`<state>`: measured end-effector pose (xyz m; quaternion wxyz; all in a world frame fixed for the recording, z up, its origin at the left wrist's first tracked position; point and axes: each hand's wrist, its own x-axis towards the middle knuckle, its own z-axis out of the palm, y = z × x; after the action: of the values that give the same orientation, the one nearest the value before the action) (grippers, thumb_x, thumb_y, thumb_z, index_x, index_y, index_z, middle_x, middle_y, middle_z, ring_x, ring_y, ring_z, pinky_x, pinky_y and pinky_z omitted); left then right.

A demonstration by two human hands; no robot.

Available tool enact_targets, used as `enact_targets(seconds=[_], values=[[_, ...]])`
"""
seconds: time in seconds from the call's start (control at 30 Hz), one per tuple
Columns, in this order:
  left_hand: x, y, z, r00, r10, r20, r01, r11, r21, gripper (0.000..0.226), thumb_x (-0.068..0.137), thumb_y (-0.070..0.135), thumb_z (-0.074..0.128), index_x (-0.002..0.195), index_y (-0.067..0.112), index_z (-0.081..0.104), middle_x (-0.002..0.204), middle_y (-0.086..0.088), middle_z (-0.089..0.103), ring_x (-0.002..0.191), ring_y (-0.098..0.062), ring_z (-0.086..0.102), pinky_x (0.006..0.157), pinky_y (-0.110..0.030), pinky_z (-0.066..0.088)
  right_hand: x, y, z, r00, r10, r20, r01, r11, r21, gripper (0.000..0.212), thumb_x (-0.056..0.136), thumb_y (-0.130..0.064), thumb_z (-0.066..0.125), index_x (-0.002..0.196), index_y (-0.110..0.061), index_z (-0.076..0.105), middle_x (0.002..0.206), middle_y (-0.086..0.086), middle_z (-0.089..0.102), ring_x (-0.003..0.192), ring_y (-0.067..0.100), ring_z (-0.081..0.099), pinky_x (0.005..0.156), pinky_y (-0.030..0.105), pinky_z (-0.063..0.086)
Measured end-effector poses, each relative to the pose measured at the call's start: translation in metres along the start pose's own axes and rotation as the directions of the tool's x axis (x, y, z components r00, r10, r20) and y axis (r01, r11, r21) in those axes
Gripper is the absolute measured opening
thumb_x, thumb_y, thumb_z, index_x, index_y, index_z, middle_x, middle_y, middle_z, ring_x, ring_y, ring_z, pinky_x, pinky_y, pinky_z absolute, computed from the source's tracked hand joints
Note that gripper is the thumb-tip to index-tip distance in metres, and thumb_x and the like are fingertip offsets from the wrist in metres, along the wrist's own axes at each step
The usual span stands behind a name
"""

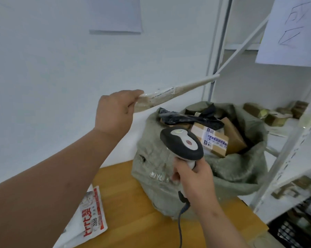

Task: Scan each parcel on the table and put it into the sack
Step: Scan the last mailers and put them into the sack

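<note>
A white mailer bag with red print (93, 213) lay flat on the wooden table (133, 212) at the near left, partly hidden under the left forearm. Just right of it, the right hand (194, 178) was wrapped around the handle of a black and grey barcode scanner (182, 144), the fingers curled tight on the grip, the scanner head raised and a cable hanging from the base of the handle. Directly behind the scanner stood a grey-green woven sack (169, 158) on the far end of the table, its mouth open. Brown cardboard boxes and a crumpled black plastic bag could be seen inside it, the nearest labelled box (210, 138) lying close to the rim. Above and left of the sack, the left hand (115, 111) was held up, thumb and fingers pinching the near end of a thin, flat, pale parcel (169, 93). The parcel was seen edge-on, tilted upward toward the right, in the air and clear of the sack. Farther right, a white metal shelving rack (285, 140) held small brown parcels, and a handwritten sheet of paper (292, 31) hung at its top.
</note>
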<state>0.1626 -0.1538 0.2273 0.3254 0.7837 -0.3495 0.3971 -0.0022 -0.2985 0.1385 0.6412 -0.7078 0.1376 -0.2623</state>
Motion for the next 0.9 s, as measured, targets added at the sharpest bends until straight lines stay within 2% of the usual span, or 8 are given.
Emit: enact_targets(seconds=[0.2, 0.37, 0.57, 0.63, 0.7, 0.73, 0.83, 0.9], values=[[0.038, 0.037, 0.091, 0.99, 0.129, 0.064, -0.137, 0.979, 0.151, 0.035, 0.088, 0.006, 0.058, 0.111, 0.027, 0.074, 0.108, 0.004, 0.072, 0.099, -0.032, 0.048, 0.075, -0.039, 0.034, 0.054, 0.001, -0.059, 0.996, 0.037, -0.078, -0.026, 0.99, 0.139, 0.004, 0.093, -0.016, 0.065, 0.089, -0.014, 0.065, 0.063, 0.006, 0.062, 0.056, 0.019, 0.061, 0.062, 0.044, 0.052], [0.047, 0.054, 0.144, 0.907, -0.013, 0.422, -0.062, 0.985, 0.163, 0.039, 0.099, 0.008, 0.049, 0.124, 0.031, 0.068, 0.137, -0.003, 0.049, 0.115, -0.03, 0.035, 0.092, -0.034, 0.041, 0.083, 0.011, -0.097, 0.995, 0.071, -0.063, -0.062, 0.989, 0.133, 0.009, 0.092, -0.013, 0.064, 0.093, -0.005, 0.061, 0.062, 0.006, 0.061, 0.052, 0.015, 0.059, 0.058, 0.035, 0.049], [0.056, 0.056, 0.175, 0.776, -0.243, 0.582, 0.063, 0.948, 0.312, 0.052, 0.099, 0.004, 0.042, 0.14, 0.033, 0.051, 0.147, 0.003, 0.044, 0.13, -0.025, 0.034, 0.108, -0.028, 0.03, 0.104, 0.027, -0.115, 0.994, 0.112, -0.014, -0.108, 0.98, 0.169, 0.003, 0.092, -0.008, 0.062, 0.094, -0.007, 0.063, 0.065, 0.006, 0.062, 0.053, 0.018, 0.057, 0.055, 0.027, 0.049], [0.049, 0.05, 0.175, 0.71, -0.314, 0.63, 0.158, 0.943, 0.292, 0.05, 0.101, 0.007, 0.041, 0.142, 0.033, 0.048, 0.146, 0.004, 0.046, 0.13, -0.018, 0.041, 0.105, -0.016, 0.031, 0.107, 0.027, -0.112, 0.992, 0.122, 0.011, -0.122, 0.975, 0.187, 0.007, 0.092, -0.01, 0.064, 0.098, -0.013, 0.065, 0.066, 0.003, 0.065, 0.053, 0.015, 0.058, 0.055, 0.027, 0.051], [0.038, 0.049, 0.172, 0.641, -0.351, 0.683, 0.248, 0.936, 0.248, 0.05, 0.101, 0.007, 0.041, 0.143, 0.035, 0.042, 0.139, 0.01, 0.048, 0.124, -0.009, 0.045, 0.089, 0.001, 0.029, 0.109, 0.027, -0.105, 0.992, 0.124, 0.036, -0.128, 0.974, 0.186, 0.011, 0.092, -0.01, 0.064, 0.098, -0.019, 0.065, 0.065, -0.001, 0.067, 0.052, 0.012, 0.059, 0.06, 0.034, 0.057], [0.033, 0.05, 0.169, 0.634, -0.355, 0.687, 0.253, 0.935, 0.249, 0.051, 0.101, 0.008, 0.04, 0.145, 0.036, 0.039, 0.142, 0.012, 0.045, 0.128, -0.007, 0.042, 0.089, 0.0, 0.026, 0.109, 0.027, -0.101, 0.991, 0.125, 0.049, -0.132, 0.975, 0.181, 0.011, 0.091, -0.009, 0.064, 0.097, -0.019, 0.065, 0.065, -0.001, 0.067, 0.053, 0.012, 0.06, 0.063, 0.036, 0.058], [0.02, 0.043, 0.161, 0.749, -0.395, 0.532, 0.279, 0.916, 0.288, 0.053, 0.1, 0.014, 0.039, 0.142, 0.047, 0.043, 0.154, 0.019, 0.034, 0.142, -0.002, 0.026, 0.113, -0.029, 0.01, 0.108, 0.026, -0.086, 0.989, 0.111, 0.094, -0.124, 0.98, 0.156, 0.009, 0.091, -0.012, 0.065, 0.099, -0.015, 0.067, 0.066, 0.001, 0.066, 0.056, 0.014, 0.062, 0.06, 0.031, 0.056], [0.014, 0.032, 0.151, 0.779, -0.45, 0.436, 0.389, 0.893, 0.225, 0.051, 0.1, 0.017, 0.04, 0.138, 0.049, 0.047, 0.153, 0.019, 0.034, 0.142, -0.003, 0.025, 0.111, -0.03, 0.007, 0.104, 0.024, -0.075, 0.986, 0.111, 0.122, -0.129, 0.98, 0.151, 0.006, 0.091, -0.015, 0.066, 0.097, -0.018, 0.067, 0.065, 0.002, 0.066, 0.056, 0.012, 0.061, 0.059, 0.029, 0.054]])
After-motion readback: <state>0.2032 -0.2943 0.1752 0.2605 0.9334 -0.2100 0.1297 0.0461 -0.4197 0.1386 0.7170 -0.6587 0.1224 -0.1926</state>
